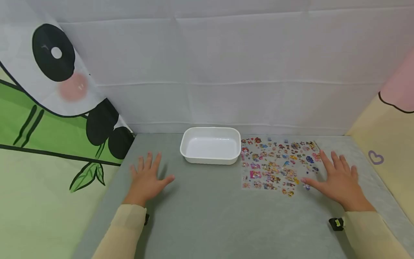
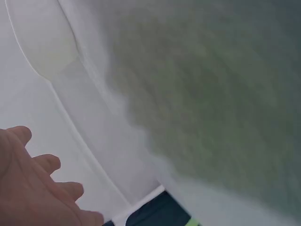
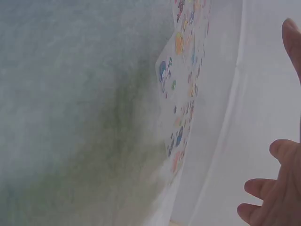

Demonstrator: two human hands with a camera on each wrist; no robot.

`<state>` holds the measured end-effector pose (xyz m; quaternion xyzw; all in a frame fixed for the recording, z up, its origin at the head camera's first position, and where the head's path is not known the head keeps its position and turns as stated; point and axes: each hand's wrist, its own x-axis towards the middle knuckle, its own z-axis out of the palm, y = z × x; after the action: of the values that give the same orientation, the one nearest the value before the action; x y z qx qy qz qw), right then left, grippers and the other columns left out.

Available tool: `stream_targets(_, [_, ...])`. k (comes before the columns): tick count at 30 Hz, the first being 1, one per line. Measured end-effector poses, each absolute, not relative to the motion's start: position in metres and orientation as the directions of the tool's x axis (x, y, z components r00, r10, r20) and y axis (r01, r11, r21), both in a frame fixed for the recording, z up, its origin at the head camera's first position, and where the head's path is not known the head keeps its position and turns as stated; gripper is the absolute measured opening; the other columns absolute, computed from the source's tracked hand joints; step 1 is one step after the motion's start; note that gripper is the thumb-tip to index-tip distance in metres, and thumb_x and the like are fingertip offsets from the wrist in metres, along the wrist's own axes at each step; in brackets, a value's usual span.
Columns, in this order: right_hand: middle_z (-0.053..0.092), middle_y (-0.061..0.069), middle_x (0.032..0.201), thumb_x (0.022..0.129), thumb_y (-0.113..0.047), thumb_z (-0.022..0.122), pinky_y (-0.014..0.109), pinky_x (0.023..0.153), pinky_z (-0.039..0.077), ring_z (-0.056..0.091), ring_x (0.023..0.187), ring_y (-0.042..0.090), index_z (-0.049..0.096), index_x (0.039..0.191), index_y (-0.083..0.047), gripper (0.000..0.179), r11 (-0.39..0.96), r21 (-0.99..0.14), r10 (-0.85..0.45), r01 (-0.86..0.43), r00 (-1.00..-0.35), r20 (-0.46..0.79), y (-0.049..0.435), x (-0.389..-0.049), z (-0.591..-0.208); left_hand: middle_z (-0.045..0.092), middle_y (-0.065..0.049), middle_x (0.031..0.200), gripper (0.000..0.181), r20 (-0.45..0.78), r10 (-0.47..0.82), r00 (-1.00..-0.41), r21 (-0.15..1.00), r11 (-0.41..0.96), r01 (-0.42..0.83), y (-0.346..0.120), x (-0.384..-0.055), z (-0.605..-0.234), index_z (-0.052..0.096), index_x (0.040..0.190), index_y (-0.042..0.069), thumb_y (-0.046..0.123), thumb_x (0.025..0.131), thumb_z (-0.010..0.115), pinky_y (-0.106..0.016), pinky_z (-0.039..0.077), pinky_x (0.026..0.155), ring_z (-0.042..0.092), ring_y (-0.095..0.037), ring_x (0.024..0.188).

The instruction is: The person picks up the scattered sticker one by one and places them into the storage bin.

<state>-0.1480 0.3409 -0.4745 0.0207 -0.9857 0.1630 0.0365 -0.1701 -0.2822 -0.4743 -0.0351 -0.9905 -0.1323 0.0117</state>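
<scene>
My left hand (image 1: 147, 181) is spread over the left part of the table, palm down, holding nothing. Its fingers also show at the lower left of the left wrist view. On the other side my right hand (image 1: 339, 183) is spread too, its thumb and index fingertip overlapping the right edge of the sticker sheets (image 1: 268, 165) in the head view. These are clear sheets dotted with small colourful cartoon figures, lying flat. Just left of them, at the table's back, stands a white rectangular tray (image 1: 210, 160) with nothing in it.
A grey cloth covers the table (image 1: 207, 216). Behind it hangs a white cloth wall (image 1: 226, 72). A printed cartoon curtain (image 1: 38, 180) borders the left side, and a yellow panel (image 1: 388, 140) with a purple heart borders the right.
</scene>
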Motion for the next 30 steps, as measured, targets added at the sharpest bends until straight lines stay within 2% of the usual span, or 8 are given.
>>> stream_targets(4, [0.01, 0.042, 0.16, 0.083, -0.075, 0.068, 0.081, 0.106, 0.0, 0.003, 0.145, 0.063, 0.001, 0.166, -0.01, 0.125, 0.943, -0.33, -0.03, -0.048, -0.998, 0.058, 0.341, -0.156, -0.478, 0.0, -0.023, 0.17, 0.105, -0.018, 0.064, -0.998, 0.368, 0.928, 0.053, -0.273, -0.181, -0.472, 0.008, 0.167, 0.015, 0.072, 0.093, 0.056, -0.074, 0.0, 0.114, -0.001, -0.052, 0.152])
stream_targets(9, [0.024, 0.046, 0.152, 0.083, -0.073, 0.07, 0.082, 0.102, 0.015, 0.023, 0.136, 0.066, 0.011, 0.163, 0.0, 0.123, 0.943, -0.331, -0.04, -0.045, -0.999, 0.023, 0.339, -0.163, -0.484, -0.001, -0.018, 0.171, 0.108, -0.076, 0.055, -0.996, 0.5, 0.866, 0.009, -0.264, -0.197, -0.472, 0.003, 0.167, 0.019, 0.082, 0.09, 0.046, -0.07, 0.014, 0.116, 0.006, -0.046, 0.154])
stream_targets(11, [0.027, 0.047, 0.149, 0.083, -0.071, 0.071, 0.081, 0.101, 0.02, 0.027, 0.132, 0.066, 0.014, 0.163, 0.001, 0.121, 0.94, -0.338, -0.035, -0.036, -0.999, 0.008, 0.338, -0.164, -0.486, -0.001, -0.016, 0.172, 0.108, -0.089, 0.055, -0.995, 0.53, 0.848, -0.001, -0.261, -0.205, -0.474, 0.002, 0.167, 0.02, 0.083, 0.09, 0.044, -0.069, 0.015, 0.116, 0.005, -0.042, 0.155])
stream_targets(16, [0.031, 0.049, 0.146, 0.085, -0.07, 0.07, 0.078, 0.098, 0.031, 0.034, 0.128, 0.067, 0.016, 0.161, 0.004, 0.12, 0.933, -0.361, -0.007, 0.006, -0.999, -0.035, 0.337, -0.166, -0.491, 0.005, -0.016, 0.172, 0.1, -0.104, 0.054, -0.993, 0.608, 0.793, -0.021, -0.252, -0.221, -0.476, 0.004, 0.167, 0.018, 0.074, 0.096, 0.046, -0.065, 0.013, 0.119, 0.005, -0.038, 0.156])
stream_targets(22, [0.03, 0.048, 0.147, 0.086, -0.072, 0.068, 0.077, 0.099, 0.032, 0.033, 0.129, 0.067, 0.017, 0.159, 0.008, 0.12, 0.922, -0.385, 0.002, 0.035, -0.996, -0.086, 0.341, -0.17, -0.498, 0.014, -0.016, 0.17, 0.094, -0.138, 0.019, -0.99, 0.683, 0.725, -0.082, -0.237, -0.236, -0.479, 0.003, 0.167, 0.023, 0.071, 0.098, 0.045, -0.067, 0.018, 0.117, 0.013, -0.04, 0.154])
stream_targets(27, [0.029, 0.046, 0.149, 0.085, -0.073, 0.068, 0.077, 0.1, 0.031, 0.031, 0.131, 0.066, 0.017, 0.159, 0.01, 0.122, 0.916, -0.394, 0.022, 0.076, -0.99, -0.14, 0.341, -0.172, -0.503, 0.032, -0.017, 0.162, 0.093, -0.145, -0.028, -0.989, 0.748, 0.651, -0.128, -0.222, -0.244, -0.478, 0.008, 0.167, 0.015, 0.071, 0.1, 0.041, -0.061, 0.027, 0.116, 0.031, -0.038, 0.147])
stream_targets(30, [0.031, 0.046, 0.149, 0.084, -0.071, 0.07, 0.077, 0.099, 0.032, 0.032, 0.13, 0.066, 0.02, 0.157, 0.012, 0.121, 0.916, -0.389, 0.034, 0.094, -0.987, -0.16, 0.34, -0.172, -0.504, 0.037, -0.018, 0.157, 0.091, -0.178, -0.069, -0.982, 0.792, 0.582, -0.184, -0.214, -0.247, -0.475, 0.011, 0.166, 0.012, 0.068, 0.101, 0.041, -0.059, 0.032, 0.114, 0.04, -0.037, 0.14])
